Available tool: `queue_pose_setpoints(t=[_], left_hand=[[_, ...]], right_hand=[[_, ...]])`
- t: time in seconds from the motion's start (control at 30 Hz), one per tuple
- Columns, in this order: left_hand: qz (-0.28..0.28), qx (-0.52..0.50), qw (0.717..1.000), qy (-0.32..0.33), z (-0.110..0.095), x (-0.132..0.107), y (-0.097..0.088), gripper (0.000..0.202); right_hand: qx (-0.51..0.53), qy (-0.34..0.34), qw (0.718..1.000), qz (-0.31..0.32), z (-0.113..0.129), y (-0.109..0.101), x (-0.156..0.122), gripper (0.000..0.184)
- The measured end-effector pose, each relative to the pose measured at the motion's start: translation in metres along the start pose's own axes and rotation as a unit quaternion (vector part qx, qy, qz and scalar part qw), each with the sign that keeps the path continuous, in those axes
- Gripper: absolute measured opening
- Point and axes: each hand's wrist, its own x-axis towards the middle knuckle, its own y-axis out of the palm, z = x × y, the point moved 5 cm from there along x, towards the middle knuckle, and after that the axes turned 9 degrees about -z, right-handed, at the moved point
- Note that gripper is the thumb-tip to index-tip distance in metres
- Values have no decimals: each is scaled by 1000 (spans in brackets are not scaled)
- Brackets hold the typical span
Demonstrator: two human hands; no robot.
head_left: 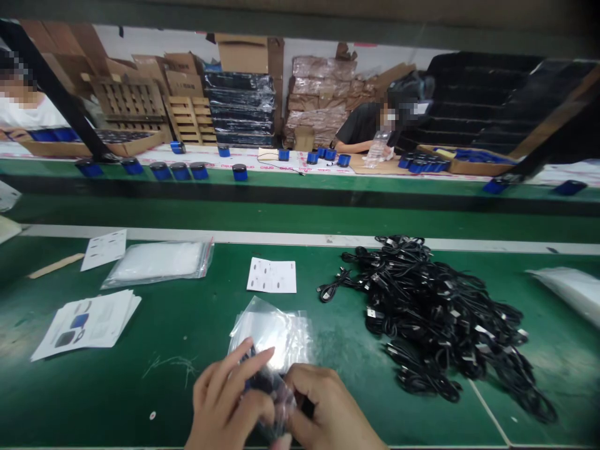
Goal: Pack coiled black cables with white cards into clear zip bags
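Note:
My left hand [225, 394] and my right hand [323, 406] meet at the bottom middle of the view, both pinching a clear plastic bag [267, 334]. A dark bundle, probably a coiled cable, lies inside the bag [272, 384] and is partly hidden by my fingers. To the right of my hands is a large tangled pile of black cables [435, 312]. A white printed leaflet [272, 275] lies on the green bench mat [140, 387] just beyond the bag.
Left on the mat are a stack of printed sheets [87, 325], a flat pack of clear bags [157, 262], a loose sheet [104, 250] and a wooden stick [55, 265]. Beyond, blue cylindrical objects [199, 170] stand along a belt, with a seated co-worker [365, 128] behind.

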Motion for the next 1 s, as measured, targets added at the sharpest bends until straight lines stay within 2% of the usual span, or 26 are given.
queue_pose_setpoints(t=[0.07,0.13,0.2,0.27,0.37,0.47,0.57,0.67,0.77,0.83,0.9,1.0], left_hand=[[66,-36,995,-63,11,7,-4,28],[169,-80,974,-129,18,12,0,47],[252,-106,945,-181,20,14,6,45],[283,-124,927,-212,19,15,11,34],[281,-163,914,-244,19,14,17,25],[262,-202,901,-280,24,8,21,32],[256,-236,891,-290,27,2,24,33],[225,-233,900,-292,26,1,24,23],[161,-230,916,-287,25,4,19,12],[135,-232,920,-284,26,6,16,17],[127,-237,918,-292,28,5,16,24],[88,-256,903,-334,33,3,14,26]], right_hand=[[-32,-13,998,49,5,-4,-2,17],[-49,-21,995,83,10,-6,-4,14],[-55,-23,994,87,12,-7,-3,16],[-56,-19,996,66,12,-8,-2,25],[-38,0,998,44,10,-11,-2,40],[-45,12,998,44,9,-14,-5,46],[-61,-19,998,29,11,-15,-4,36],[-53,-42,998,2,13,-16,-1,35],[-10,0,999,-33,9,-20,0,33],[54,41,997,-37,5,-21,-2,32],[74,76,994,-11,-1,-17,-4,33],[12,85,996,5,-6,-12,-5,8]])
